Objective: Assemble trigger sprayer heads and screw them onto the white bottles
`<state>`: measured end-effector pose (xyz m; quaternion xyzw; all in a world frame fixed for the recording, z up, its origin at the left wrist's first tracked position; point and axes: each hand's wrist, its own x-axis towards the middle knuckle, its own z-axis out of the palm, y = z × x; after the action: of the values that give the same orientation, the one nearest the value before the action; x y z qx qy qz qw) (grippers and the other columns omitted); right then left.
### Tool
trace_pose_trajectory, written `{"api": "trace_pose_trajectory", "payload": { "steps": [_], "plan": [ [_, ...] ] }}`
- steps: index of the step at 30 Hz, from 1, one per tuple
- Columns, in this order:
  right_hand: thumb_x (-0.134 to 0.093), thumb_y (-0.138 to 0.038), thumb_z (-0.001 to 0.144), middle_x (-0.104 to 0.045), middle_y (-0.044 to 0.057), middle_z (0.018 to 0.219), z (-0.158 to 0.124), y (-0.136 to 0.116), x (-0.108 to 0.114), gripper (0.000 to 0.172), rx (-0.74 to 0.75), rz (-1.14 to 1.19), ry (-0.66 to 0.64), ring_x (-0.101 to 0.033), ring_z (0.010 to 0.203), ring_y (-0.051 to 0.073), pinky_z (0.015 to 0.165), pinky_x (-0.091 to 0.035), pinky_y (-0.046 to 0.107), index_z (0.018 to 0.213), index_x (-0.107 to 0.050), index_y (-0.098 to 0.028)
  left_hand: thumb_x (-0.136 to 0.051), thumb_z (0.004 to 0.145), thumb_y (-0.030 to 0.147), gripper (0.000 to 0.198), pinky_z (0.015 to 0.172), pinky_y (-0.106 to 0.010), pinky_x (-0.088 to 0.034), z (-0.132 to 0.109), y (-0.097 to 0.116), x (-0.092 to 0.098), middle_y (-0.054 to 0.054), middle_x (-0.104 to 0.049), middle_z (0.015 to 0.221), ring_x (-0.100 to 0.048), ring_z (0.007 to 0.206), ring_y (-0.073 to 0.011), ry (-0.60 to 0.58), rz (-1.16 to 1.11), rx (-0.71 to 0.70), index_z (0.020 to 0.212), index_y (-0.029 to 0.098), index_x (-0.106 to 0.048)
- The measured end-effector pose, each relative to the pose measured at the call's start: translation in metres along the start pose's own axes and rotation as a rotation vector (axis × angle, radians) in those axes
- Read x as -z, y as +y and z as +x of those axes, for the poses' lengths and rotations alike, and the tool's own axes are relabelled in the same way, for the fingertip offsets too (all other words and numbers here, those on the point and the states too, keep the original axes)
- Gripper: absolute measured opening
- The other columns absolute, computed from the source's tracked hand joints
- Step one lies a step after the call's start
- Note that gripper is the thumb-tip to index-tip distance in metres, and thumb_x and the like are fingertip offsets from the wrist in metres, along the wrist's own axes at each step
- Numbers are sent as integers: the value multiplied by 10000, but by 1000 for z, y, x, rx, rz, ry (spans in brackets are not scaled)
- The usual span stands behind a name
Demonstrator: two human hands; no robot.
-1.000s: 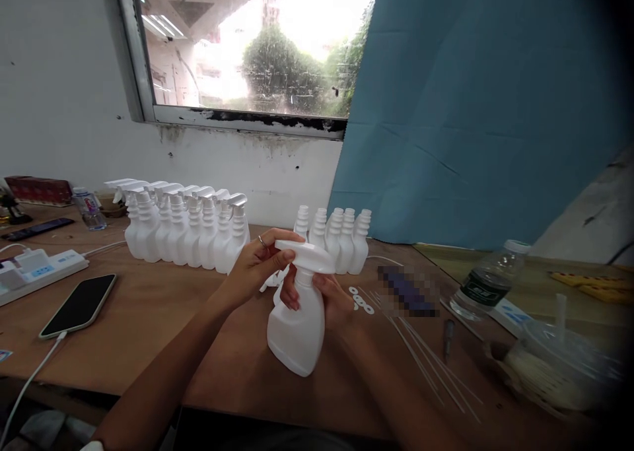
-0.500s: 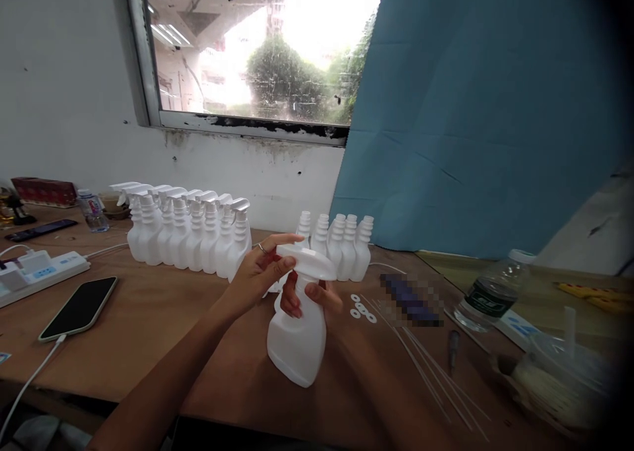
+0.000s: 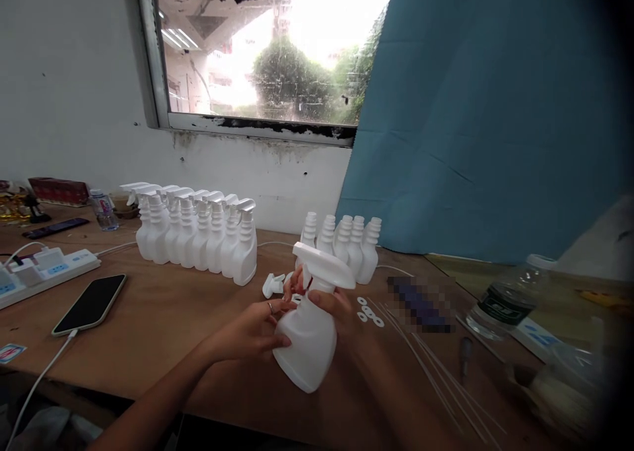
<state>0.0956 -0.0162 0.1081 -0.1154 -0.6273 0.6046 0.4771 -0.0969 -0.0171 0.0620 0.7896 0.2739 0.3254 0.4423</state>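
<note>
A white spray bottle [image 3: 308,345] with a trigger head [image 3: 324,265] is held tilted above the wooden table [image 3: 163,325]. My left hand [image 3: 252,329] wraps around the bottle's body from the left. My right hand [image 3: 331,302] grips the neck just below the trigger head. Behind, a row of finished spray bottles [image 3: 195,233] stands on the left, and several headless bottles [image 3: 347,240] stand in the middle. A loose trigger head [image 3: 272,284] lies by them.
A phone [image 3: 89,304] on a cable and a power strip [image 3: 47,269] lie at the left. Small white washers [image 3: 369,311], thin white tubes [image 3: 436,372], a screwdriver [image 3: 463,358] and a water bottle [image 3: 505,299] lie at the right. A blue sheet hangs behind.
My left hand has dropped from the trigger head down to the bottle's body. The bottle has tilted and shifted slightly right, and the view has panned a little.
</note>
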Motion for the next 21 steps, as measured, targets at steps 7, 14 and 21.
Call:
{"api": "trace_pose_trajectory", "payload": {
  "steps": [7,14,21],
  "plan": [
    [-692,-399,842,-525,75,1330,-28,-2,22,491,76,-538,381,-585,1088,225,931,-472,386,1286,-504,-301,-725,782,399,424,730,-314,-574,18,8,39,-66,-680,1054,-655,932,-236,176,196,-3,1150,206,-637],
    [-598,-379,904,-594,70,1159,-67,23,47,385,71,-794,690,-627,815,185,808,-482,362,1248,-469,-263,-646,833,452,461,703,-316,-531,42,-29,68,-57,-649,952,-651,826,-214,682,678,110,1188,185,-525],
    [-506,-302,940,-611,64,1071,-71,29,45,262,-1,-1069,553,-621,812,192,682,-474,308,1195,-496,-244,-615,859,401,297,739,-339,-493,45,-59,64,-86,-646,987,-651,861,-246,689,856,198,1024,166,-537]
  ]
}}
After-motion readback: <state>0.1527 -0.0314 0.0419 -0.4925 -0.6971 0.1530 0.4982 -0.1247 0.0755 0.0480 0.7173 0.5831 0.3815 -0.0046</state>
